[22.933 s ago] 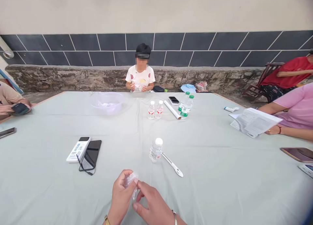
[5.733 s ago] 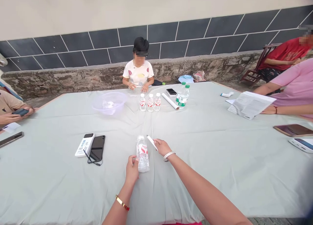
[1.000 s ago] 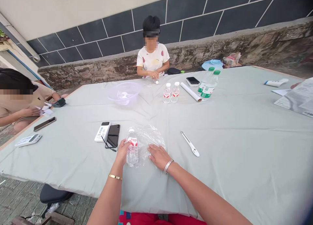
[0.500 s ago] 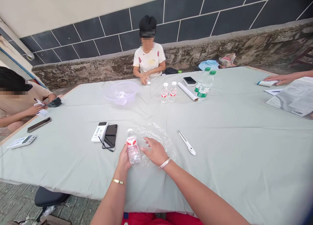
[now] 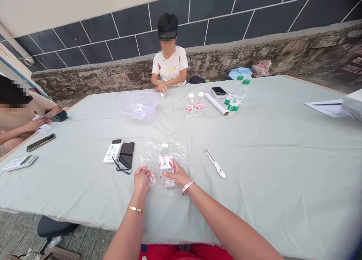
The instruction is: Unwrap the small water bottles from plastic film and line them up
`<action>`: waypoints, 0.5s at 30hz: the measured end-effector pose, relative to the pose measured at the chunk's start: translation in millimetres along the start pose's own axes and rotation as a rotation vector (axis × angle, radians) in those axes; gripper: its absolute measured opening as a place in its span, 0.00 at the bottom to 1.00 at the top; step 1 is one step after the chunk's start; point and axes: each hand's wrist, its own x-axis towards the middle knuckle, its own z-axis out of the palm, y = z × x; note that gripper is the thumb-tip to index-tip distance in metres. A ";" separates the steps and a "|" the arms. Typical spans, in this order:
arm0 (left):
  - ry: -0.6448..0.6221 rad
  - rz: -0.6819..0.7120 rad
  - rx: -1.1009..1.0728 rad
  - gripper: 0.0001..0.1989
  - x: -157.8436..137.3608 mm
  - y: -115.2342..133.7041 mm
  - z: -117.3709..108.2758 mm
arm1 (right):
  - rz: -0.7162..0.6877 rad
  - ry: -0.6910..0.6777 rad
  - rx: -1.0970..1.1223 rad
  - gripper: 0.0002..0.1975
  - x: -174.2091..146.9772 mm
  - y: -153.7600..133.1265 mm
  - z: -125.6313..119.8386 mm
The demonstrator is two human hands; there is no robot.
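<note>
My right hand (image 5: 178, 174) is wrapped round a small clear water bottle (image 5: 166, 179) with a white cap and a red-and-white label. The bottle stands nearly upright over a crumpled sheet of clear plastic film (image 5: 181, 150) on the cloth. In my left hand (image 5: 141, 179) a crumpled piece of clear plastic with reddish marks (image 5: 151, 176) is pinched, just left of the bottle. A white utility knife (image 5: 215, 164) lies to the right of both hands. Left of them, a black phone (image 5: 126, 155) with a strap rests against a white power bank (image 5: 113, 151).
Across the table (image 5: 254, 158) a person (image 5: 170, 66) sits by a translucent purple basin (image 5: 138, 109). Two small bottles (image 5: 194, 106), a paper roll (image 5: 216, 104) and green-capped bottles (image 5: 236, 100) stand or lie towards the back. Another person (image 5: 25, 117) is at the left edge.
The bottle has passed from my left hand to my right and shifted rightward. My left hand now pinches the crumpled plastic. At the far right, a person's hand has left the view.
</note>
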 end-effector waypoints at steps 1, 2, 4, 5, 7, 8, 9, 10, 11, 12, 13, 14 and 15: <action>0.019 -0.003 -0.006 0.09 0.3 1.2 -1.3 | 0.027 0.009 0.046 0.28 -1.0 -2.1 -2.4; 0.037 -0.006 -0.012 0.11 0.3 2.2 -2.6 | 0.055 0.024 0.082 0.27 -2.3 -4.2 -5.0; 0.082 0.037 0.016 0.16 0.2 4.1 -5.3 | 0.111 0.052 0.148 0.26 -5.5 -7.9 -11.2; 0.096 0.095 0.063 0.20 0.3 5.0 -7.1 | 0.129 0.053 0.183 0.25 -7.4 -9.4 -14.7; 0.063 0.252 0.227 0.23 0.9 7.5 -12.0 | 0.138 0.021 0.256 0.24 -11.0 -12.2 -22.8; 0.011 0.334 0.336 0.21 1.5 9.1 -15.1 | 0.130 0.004 0.293 0.22 -12.4 -13.7 -27.4; -0.054 0.396 0.452 0.20 2.2 11.0 -18.5 | 0.114 -0.004 0.326 0.22 -13.2 -15.4 -32.2; -0.117 0.428 0.563 0.19 3.0 13.0 -21.8 | 0.095 0.003 0.353 0.22 -13.1 -17.3 -37.4; -0.172 0.442 0.671 0.18 3.8 15.1 -24.7 | 0.070 0.028 0.369 0.22 -11.9 -19.4 -42.8; -0.217 0.445 0.775 0.18 4.3 17.1 -27.1 | 0.036 0.070 0.372 0.23 -9.4 -21.4 -48.5; -0.249 0.446 0.878 0.19 4.6 18.9 -28.7 | -0.014 0.124 0.361 0.24 -5.6 -23.2 -54.5; -0.269 0.448 0.983 0.22 4.7 20.6 -29.4 | -0.076 0.184 0.338 0.26 -0.4 -24.5 -60.7; -0.278 0.455 1.086 0.26 4.5 22.0 -29.5 | -0.141 0.244 0.303 0.27 6.2 -25.5 -67.0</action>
